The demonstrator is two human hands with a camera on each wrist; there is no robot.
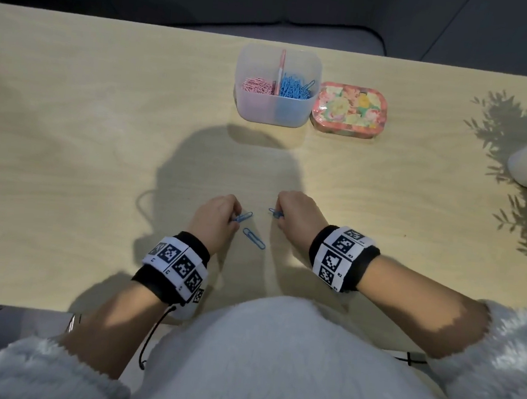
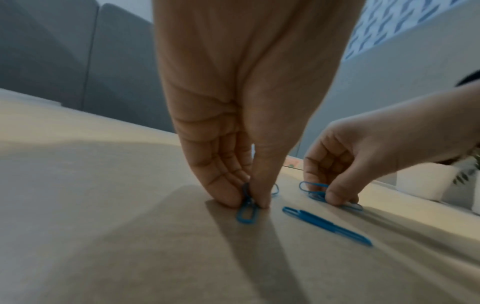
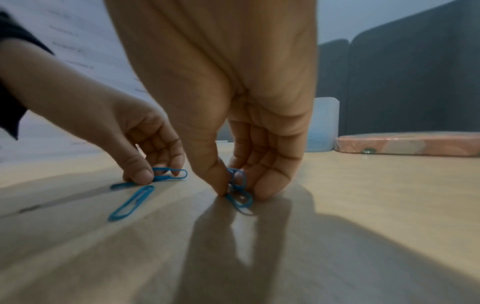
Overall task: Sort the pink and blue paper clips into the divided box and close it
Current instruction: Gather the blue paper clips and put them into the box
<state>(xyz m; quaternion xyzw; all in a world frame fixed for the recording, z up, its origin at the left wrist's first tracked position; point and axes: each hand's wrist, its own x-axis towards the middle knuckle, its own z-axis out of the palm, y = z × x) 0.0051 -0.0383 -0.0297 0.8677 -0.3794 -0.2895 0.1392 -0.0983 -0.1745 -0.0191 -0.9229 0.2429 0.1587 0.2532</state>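
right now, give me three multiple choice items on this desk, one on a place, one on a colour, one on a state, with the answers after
1. Where does the loose blue paper clip lie?
A. inside the box
B. on the table between the two hands
C. on the floral tin

2. What colour are the clips in the box's left compartment?
A. pink
B. green
C. yellow

3. What state is the divided box in?
A. closed with a lid
B. tipped on its side
C. open at the top

Answers:
1 B, it lies flat on the wooden table, untouched, between the left hand and the right hand, each of which pinches blue clips.
2 A, the pink clips sit left of the divider and the blue clips right of it.
3 C, both piles show from above; the floral tin stands beside it.
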